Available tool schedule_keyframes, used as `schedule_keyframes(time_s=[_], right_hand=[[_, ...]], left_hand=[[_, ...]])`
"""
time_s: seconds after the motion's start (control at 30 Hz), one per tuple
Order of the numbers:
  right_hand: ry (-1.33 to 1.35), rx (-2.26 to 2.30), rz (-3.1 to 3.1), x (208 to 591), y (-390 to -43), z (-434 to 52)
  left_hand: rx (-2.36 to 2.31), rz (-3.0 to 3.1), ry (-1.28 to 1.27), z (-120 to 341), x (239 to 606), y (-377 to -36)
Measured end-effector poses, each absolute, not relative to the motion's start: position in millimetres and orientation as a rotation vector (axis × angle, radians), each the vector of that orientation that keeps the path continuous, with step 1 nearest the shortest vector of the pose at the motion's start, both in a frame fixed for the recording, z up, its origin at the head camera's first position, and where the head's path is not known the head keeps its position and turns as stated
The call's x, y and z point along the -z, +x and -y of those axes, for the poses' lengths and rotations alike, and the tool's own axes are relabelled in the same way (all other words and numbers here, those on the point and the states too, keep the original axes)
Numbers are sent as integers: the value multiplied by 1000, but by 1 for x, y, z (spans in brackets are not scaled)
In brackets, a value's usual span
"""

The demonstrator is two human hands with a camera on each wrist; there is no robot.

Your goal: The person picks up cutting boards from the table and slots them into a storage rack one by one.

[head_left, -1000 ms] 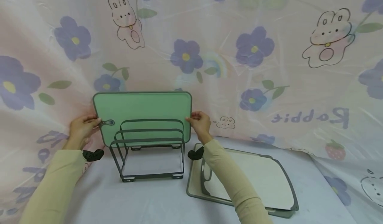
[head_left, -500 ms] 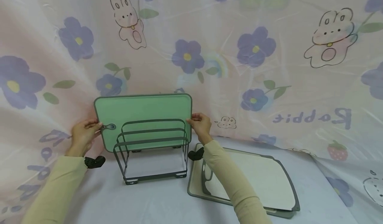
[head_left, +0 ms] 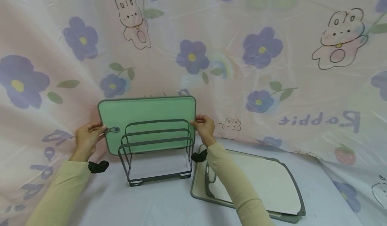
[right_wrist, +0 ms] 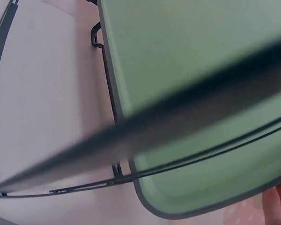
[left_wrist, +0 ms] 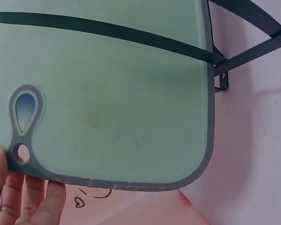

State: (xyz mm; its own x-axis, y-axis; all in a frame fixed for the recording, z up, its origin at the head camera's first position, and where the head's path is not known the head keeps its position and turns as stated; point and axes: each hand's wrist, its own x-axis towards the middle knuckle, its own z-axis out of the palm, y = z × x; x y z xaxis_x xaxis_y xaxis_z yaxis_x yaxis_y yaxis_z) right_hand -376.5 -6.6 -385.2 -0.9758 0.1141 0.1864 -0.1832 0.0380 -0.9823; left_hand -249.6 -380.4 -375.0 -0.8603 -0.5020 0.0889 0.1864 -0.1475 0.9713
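Green board [head_left: 146, 117] (upright) btw. both hands

The camera on my head looks forward and slightly down, far enough back to take in the whole green board [head_left: 146, 117], the wire rack [head_left: 155, 150] and both my forearms against the flowered sheet [head_left: 272, 51]. My left wrist camera sits close under the green board [left_wrist: 117, 89], facing its handle end. My right wrist camera looks closely at its other end [right_wrist: 192, 70], a blurred rack bar [right_wrist: 131, 140] crossing. All three share board and rack.
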Motion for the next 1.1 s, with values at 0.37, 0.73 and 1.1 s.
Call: schedule_keyframes(time_s=[0.37, 0.73, 1.1], right_hand=[[34, -2108, 2084, 387, -385, 5], [101, -2092, 2162, 393, -384, 2], [90, -1860, 2335, 408, -376, -1]], left_hand=[[2048, 1678, 353, 374, 374, -248], [1982, 1734, 367, 375, 382, -245], [1883, 1875, 513, 372, 411, -240]])
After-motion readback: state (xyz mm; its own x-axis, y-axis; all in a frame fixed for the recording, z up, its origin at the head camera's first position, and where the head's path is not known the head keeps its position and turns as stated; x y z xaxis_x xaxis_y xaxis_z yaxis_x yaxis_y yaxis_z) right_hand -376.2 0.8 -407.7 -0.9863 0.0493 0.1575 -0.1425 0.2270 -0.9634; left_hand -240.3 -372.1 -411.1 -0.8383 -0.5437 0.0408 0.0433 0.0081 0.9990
